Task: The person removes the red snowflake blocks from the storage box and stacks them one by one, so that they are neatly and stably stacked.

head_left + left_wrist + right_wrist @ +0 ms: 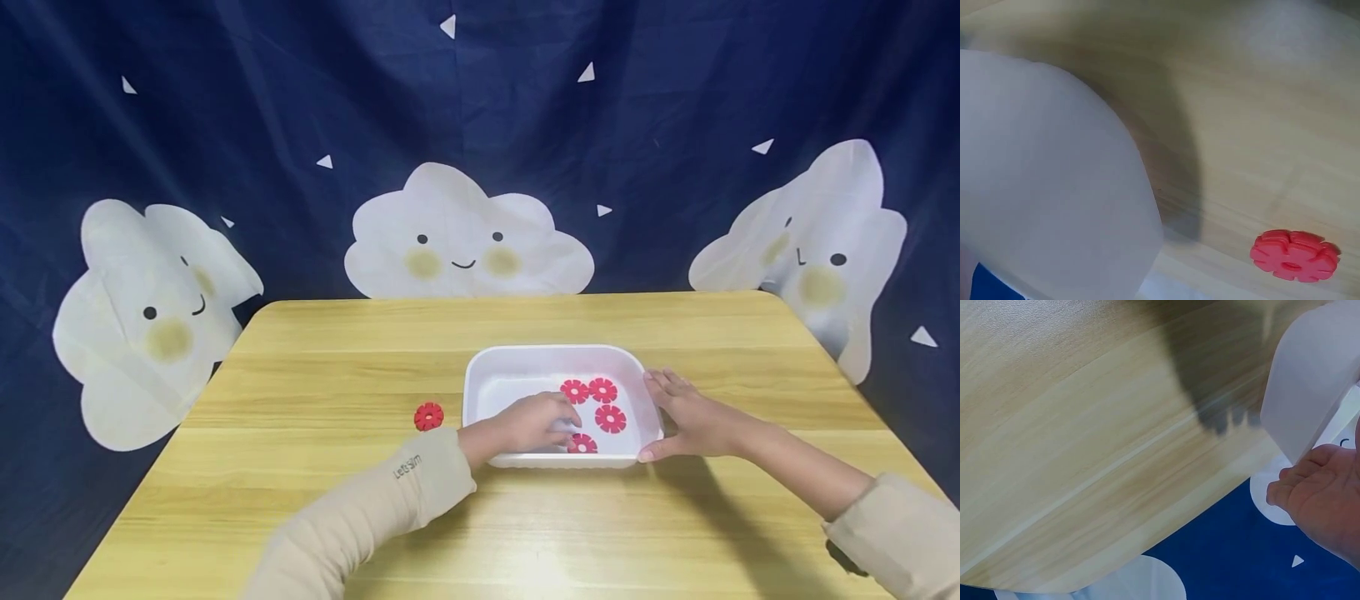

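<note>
A white plastic bin [555, 350] stands on the wooden table. Inside it lie several flat red flower-shaped discs [611, 418] with notched edges. My left hand [534, 422] reaches over the bin's near left rim, thumb and loosely bent fingers apart beside the nearest disc [582, 444]. At the bin's right end my right hand [697, 421] touches the outside, thumb at the near corner and fingers spread toward the far corner. The right wrist view shows that palm [1329, 487] next to the bin's wall [1304, 387]. Left of the bin lies another red notched piece [429, 417], thick and layered in the left wrist view.
The light wooden table [337, 358] has rounded far corners. Behind it hangs a dark blue curtain [525, 108] with smiling white clouds and small white triangles. Beige sleeves [375, 500] cover both forearms, the left one reaching across the table's near part.
</note>
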A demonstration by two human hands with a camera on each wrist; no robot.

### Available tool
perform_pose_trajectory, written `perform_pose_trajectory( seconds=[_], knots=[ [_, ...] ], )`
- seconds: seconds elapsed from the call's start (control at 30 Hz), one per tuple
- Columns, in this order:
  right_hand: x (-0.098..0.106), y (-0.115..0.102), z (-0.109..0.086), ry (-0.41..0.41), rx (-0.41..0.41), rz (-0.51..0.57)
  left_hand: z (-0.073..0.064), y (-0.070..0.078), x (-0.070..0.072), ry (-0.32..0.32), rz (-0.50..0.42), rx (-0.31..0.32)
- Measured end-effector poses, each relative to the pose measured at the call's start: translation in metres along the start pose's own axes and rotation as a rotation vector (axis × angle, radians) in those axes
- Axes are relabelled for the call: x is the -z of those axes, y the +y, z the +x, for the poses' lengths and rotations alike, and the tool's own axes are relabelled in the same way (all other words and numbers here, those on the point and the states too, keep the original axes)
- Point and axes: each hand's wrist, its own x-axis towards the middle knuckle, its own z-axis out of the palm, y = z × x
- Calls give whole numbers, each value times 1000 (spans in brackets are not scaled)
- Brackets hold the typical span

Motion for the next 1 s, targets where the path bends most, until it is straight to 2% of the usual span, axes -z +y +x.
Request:
perform_pose_trajectory(
  seconds=[0.23,0.67,0.83,1.0],
  knots=[
    [-1,-1,0,1,15,-6,-1,2,-5,-33,142,-28],
    [0,-1,1,0,7,-13,15,3,-10,-34,377,-75],
    [0,0,1,5,8,-9,16,3,-10,-19,395,-92],
    [0,-1,0,8,7,-9,10,1,-5,-16,323,-38]
  ],
)
